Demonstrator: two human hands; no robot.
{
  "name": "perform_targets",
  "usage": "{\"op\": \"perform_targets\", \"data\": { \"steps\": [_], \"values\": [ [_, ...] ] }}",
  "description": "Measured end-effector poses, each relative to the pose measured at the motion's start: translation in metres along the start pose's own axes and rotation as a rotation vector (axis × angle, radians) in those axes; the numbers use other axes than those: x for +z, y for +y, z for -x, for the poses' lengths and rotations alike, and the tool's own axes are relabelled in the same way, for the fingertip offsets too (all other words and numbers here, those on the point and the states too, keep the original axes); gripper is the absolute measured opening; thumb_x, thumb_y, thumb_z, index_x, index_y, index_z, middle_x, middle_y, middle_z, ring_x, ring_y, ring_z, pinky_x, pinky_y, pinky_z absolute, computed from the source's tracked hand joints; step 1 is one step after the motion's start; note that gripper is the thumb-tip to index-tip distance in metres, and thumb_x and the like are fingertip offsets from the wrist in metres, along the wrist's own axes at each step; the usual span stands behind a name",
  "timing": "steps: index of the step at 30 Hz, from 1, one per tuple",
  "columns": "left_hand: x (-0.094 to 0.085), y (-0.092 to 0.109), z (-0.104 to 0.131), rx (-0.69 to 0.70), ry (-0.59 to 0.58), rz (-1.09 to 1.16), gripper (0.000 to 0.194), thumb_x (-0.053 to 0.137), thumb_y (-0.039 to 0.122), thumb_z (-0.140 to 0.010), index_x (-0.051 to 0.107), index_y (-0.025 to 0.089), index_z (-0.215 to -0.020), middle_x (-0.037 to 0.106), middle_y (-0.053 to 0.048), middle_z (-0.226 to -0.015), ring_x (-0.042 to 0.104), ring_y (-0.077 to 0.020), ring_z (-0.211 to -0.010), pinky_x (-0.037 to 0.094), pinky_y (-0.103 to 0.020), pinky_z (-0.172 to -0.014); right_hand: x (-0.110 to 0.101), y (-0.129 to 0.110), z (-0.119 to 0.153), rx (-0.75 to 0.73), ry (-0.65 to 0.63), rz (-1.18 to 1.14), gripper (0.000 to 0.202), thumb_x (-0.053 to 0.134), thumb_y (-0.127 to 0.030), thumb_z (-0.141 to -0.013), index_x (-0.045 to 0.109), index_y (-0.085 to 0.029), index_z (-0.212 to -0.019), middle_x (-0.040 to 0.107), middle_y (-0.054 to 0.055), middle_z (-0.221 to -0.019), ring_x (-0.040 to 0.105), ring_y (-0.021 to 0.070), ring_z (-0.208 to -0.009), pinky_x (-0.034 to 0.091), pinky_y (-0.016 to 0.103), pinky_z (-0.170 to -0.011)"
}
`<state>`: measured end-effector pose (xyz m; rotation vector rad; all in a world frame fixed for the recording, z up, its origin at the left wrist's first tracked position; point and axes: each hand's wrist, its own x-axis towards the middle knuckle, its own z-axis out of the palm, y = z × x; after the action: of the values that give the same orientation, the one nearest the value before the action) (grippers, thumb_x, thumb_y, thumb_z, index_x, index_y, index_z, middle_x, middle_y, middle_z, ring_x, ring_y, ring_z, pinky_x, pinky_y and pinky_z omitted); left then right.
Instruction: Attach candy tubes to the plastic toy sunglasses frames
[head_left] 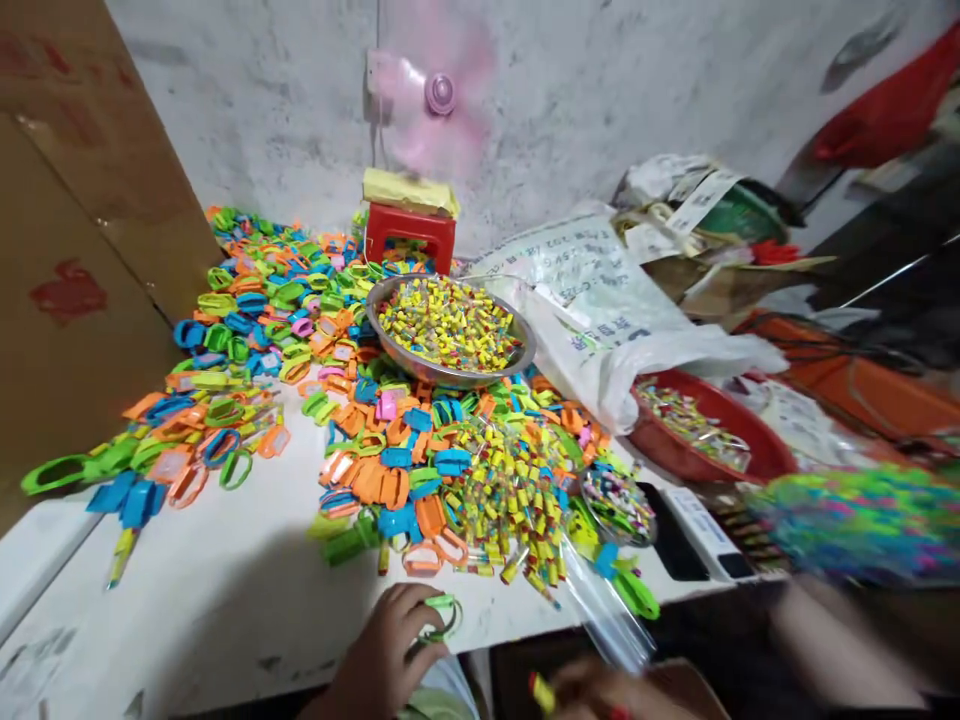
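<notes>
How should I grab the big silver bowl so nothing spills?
I'd hold the silver bowl by its rim, one hand left, one right, coming from the near side of the table. The rim flares outward, giving fingers an edge. Yellow pieces fill the bowl, so probably lift it level. Colourful plastic bits crowd its near side.

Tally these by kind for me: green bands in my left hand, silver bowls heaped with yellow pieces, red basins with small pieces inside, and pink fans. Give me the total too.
Green band in your left hand: 1
Silver bowl heaped with yellow pieces: 1
Red basin with small pieces inside: 1
Pink fan: 1
Total: 4
</notes>
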<state>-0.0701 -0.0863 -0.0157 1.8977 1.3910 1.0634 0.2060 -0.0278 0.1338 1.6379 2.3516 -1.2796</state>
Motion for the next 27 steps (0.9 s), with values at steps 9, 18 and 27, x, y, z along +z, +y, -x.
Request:
{"op": "perform_targets", "data": {
  "steps": [9,18,27],
  "values": [
    [-0.001,0.000,0.006,-0.099,0.026,0.148,0.011,0.074,0.024,-0.078,0.071,0.025,-0.089,0.071,-0.005,-0.110,0.065,-0.0227,-0.106,0.054,-0.035,-0.093,-0.046,-0.070,-0.061,-0.338,0.445,0.152,0.045,0.048,-0.020,-0.084,0.067,-0.031,-0.124,0.056,0.008,-0.139,0.043,0.0279,-0.136,0.029,0.055,-0.114],
    [-0.062,0.023,0.009,-0.286,0.209,0.476,0.026,0.069,0.041,-0.078,0.058,0.019,-0.072,0.067,-0.003,-0.081,0.061,-0.0177,-0.078,0.049,-0.030,-0.074,0.101,-0.086,-0.052,-0.333,0.258,-0.374,0.034,0.046,-0.039,-0.096,0.062,-0.023,-0.122,0.069,0.004,-0.096,0.064,0.0182,-0.085,0.050,0.027,-0.076],
    [-0.086,0.049,0.020,-0.545,-0.027,0.552,0.035,0.078,0.046,-0.067,0.060,0.016,-0.075,0.054,0.003,-0.064,0.044,-0.0115,-0.062,0.033,-0.023,-0.059,0.110,-0.088,-0.052,-0.460,0.042,-0.360,0.014,0.048,-0.021,-0.089,0.057,-0.019,-0.078,0.057,-0.003,-0.070,0.050,0.0115,-0.065,0.037,0.020,-0.061]
  ]
}}
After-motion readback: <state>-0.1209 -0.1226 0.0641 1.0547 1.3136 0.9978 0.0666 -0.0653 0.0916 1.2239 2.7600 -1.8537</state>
